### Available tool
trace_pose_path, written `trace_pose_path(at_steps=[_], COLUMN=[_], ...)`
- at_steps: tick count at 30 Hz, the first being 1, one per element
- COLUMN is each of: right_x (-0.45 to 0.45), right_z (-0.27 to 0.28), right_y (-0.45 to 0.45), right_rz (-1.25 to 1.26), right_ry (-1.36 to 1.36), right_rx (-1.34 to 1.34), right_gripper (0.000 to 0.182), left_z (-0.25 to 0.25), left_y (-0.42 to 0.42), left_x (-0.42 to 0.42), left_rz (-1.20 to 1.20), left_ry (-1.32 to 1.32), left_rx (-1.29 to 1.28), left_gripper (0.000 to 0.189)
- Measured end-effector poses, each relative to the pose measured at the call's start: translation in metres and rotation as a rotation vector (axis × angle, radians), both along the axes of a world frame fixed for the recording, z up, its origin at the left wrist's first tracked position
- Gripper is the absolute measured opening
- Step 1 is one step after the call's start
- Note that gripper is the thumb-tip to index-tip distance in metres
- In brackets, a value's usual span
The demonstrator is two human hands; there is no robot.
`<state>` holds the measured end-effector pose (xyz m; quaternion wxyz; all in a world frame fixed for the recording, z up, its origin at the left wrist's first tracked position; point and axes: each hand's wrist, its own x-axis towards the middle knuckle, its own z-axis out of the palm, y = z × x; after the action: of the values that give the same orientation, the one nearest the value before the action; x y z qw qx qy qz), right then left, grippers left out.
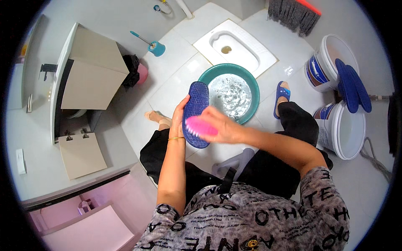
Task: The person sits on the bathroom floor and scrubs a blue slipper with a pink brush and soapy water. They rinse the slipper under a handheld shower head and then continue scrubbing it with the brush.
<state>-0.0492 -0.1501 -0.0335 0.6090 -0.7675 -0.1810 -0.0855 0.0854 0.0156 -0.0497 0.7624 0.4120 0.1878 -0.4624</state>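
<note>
My left hand (pixel 178 116) grips a navy blue slipper (pixel 196 97) along its left edge, with the long textured surface turned up towards me. No strap shows from this angle. In my right hand (pixel 224 127) is a pink scrubbing brush (pixel 199 125), its white bristles at the slipper's lower half. Whether they touch it cannot be told, as the hand is blurred. Just beyond the slipper stands a round teal basin (pixel 256 103) of sudsy water (pixel 230 94). The slipper's upper right side overlaps the basin's left rim in view.
A white squat toilet (pixel 204 47) lies behind the basin. At right, two white buckets (pixel 317 70) stand with blue slippers (pixel 353 88) resting across them. A toilet brush holder (pixel 157 49), pink bin (pixel 143 73) and open cabinet door (pixel 82 156) are at left. A broom (pixel 290 15) hangs upper right.
</note>
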Motion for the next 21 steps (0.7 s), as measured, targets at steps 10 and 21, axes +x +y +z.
trace_pose_path(at_steps=[10, 21], right_x=[0.032, 0.034], right_z=[-0.024, -0.030], right_y=[-0.028, -0.029], right_rz=[-0.221, -0.248], right_ry=[0.006, 0.028], right_rx=[-0.091, -0.097], right_gripper=[0.046, 0.051], left_z=[-0.019, -0.030], left_y=[-0.021, -0.019], left_x=[0.000, 0.003], left_rz=[0.014, 0.030], left_ry=[0.019, -0.042], left_rx=[-0.062, -0.079], left_gripper=[0.034, 0.030])
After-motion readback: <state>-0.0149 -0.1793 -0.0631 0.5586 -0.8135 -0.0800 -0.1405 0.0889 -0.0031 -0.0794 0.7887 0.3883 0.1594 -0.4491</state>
